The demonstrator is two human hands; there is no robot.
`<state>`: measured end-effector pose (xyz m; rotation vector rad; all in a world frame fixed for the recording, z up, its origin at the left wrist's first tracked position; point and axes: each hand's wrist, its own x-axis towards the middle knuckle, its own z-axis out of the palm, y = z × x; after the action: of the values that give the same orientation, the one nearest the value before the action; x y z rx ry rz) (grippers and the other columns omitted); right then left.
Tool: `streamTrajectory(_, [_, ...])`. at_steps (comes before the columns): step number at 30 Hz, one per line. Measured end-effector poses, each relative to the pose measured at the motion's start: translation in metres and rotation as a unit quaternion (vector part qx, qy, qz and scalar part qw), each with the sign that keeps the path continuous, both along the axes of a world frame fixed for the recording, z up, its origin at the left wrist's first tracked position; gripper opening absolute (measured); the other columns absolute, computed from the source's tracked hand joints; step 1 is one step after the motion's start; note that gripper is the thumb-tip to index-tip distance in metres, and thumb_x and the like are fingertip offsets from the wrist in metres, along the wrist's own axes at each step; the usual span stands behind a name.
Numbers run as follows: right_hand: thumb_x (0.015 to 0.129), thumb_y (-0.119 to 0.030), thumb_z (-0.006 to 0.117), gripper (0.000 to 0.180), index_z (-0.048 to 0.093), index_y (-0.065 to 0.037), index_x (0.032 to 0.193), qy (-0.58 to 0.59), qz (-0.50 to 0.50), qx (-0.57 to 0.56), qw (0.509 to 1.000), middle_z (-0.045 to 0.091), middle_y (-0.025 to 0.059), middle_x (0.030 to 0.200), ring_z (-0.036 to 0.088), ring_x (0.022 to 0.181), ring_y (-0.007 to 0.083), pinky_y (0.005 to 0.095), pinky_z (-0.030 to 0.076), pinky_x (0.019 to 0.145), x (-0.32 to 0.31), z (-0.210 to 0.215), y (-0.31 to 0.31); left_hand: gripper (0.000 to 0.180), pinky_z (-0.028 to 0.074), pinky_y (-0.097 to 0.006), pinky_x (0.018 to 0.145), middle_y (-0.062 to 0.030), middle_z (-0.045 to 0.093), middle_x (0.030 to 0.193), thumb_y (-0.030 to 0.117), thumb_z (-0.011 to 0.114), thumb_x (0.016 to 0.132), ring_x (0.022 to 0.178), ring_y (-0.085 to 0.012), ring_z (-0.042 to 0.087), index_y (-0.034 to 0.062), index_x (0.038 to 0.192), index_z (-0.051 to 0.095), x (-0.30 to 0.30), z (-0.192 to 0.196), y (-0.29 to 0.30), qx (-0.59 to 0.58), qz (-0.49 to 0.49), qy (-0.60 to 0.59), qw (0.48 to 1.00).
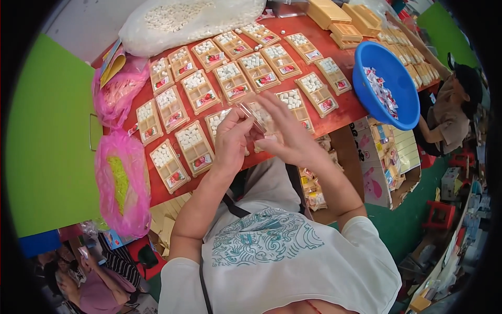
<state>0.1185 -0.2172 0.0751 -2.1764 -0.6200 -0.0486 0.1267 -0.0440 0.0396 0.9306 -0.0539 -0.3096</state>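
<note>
My left hand [231, 137] is closed in a pinch on a small clear plastic piece [251, 115], whose exact kind I cannot make out. Close beside it, my right hand [289, 137] has its fingers stretched out, with the thumb near the plastic. Both hands are over the near edge of the red table. Around them lie several beige compartment trays [199, 163], each with small white cubes [189, 137] in one section and a small red-and-white packet [202, 161] in another. My hands partly hide the trays beneath them.
A blue basin [361, 78] of small packets stands at the right. A big clear bag of white pieces [157, 31] lies at the back. Pink bags [137, 209] hang at the left edge. Stacked beige trays [327, 13] sit far right. A person [452, 110] is at the right.
</note>
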Motion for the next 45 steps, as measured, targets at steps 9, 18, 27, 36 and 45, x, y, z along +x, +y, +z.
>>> streamTrajectory(9, [0.089, -0.021, 0.063, 0.069, 0.028, 0.000, 0.145, 0.271, 0.082, 0.399, 0.872, 0.045, 0.0114, 0.134, 0.045, 0.121, 0.0181, 0.0319, 0.036, 0.104, -0.008, -0.041, 0.041, 0.007, 0.052, -0.024, 0.072, -0.0061, 0.064, 0.090, 0.007, 0.053, 0.093, 0.078, -0.0118, 0.063, 0.0029, 0.098, 0.055, -0.007, 0.007, 0.021, -0.022, -0.009, -0.025, 0.999])
streamTrajectory(18, [0.092, -0.041, 0.057, 0.070, 0.030, -0.005, 0.145, 0.389, 0.089, 0.459, 0.794, 0.051, 0.0012, 0.112, 0.048, 0.090, 0.0048, 0.0191, 0.040, 0.071, -0.013, -0.053, 0.055, 0.007, 0.046, -0.021, 0.065, -0.0005, 0.060, 0.083, 0.011, 0.054, 0.093, 0.073, -0.0069, 0.057, 0.0053, 0.092, 0.058, -0.008, 0.008, 0.027, 0.041, 0.002, 0.018, 0.999])
streamTrajectory(27, [0.092, -0.049, 0.053, 0.070, 0.030, -0.009, 0.145, 0.412, 0.059, 0.440, 0.796, 0.052, 0.0006, 0.110, 0.049, 0.083, 0.0047, 0.0200, 0.043, 0.064, -0.016, -0.047, 0.058, 0.009, 0.041, -0.016, 0.057, 0.0021, 0.061, 0.081, 0.016, 0.054, 0.096, 0.067, -0.0017, 0.054, 0.0079, 0.098, 0.057, -0.009, 0.011, 0.027, 0.061, 0.000, 0.011, 0.998])
streamTrajectory(36, [0.092, -0.051, 0.052, 0.066, 0.035, -0.009, 0.141, 0.395, 0.067, 0.421, 0.814, 0.055, 0.0006, 0.095, 0.043, 0.064, 0.0018, 0.0170, 0.036, 0.054, -0.015, -0.043, 0.058, 0.009, 0.039, -0.017, 0.058, 0.0032, 0.059, 0.082, 0.018, 0.055, 0.095, 0.068, -0.0007, 0.051, 0.0091, 0.098, 0.056, -0.008, 0.008, 0.027, 0.139, 0.003, -0.022, 0.990])
streamTrajectory(45, [0.091, -0.052, 0.054, 0.070, 0.033, -0.009, 0.142, 0.404, 0.066, 0.429, 0.805, 0.055, 0.0001, 0.092, 0.044, 0.063, 0.0017, 0.0174, 0.038, 0.054, -0.014, -0.049, 0.060, 0.009, 0.035, -0.017, 0.056, 0.0048, 0.059, 0.079, 0.018, 0.055, 0.095, 0.065, 0.0000, 0.049, 0.0101, 0.098, 0.056, -0.008, 0.006, 0.028, 0.139, 0.011, -0.011, 0.990])
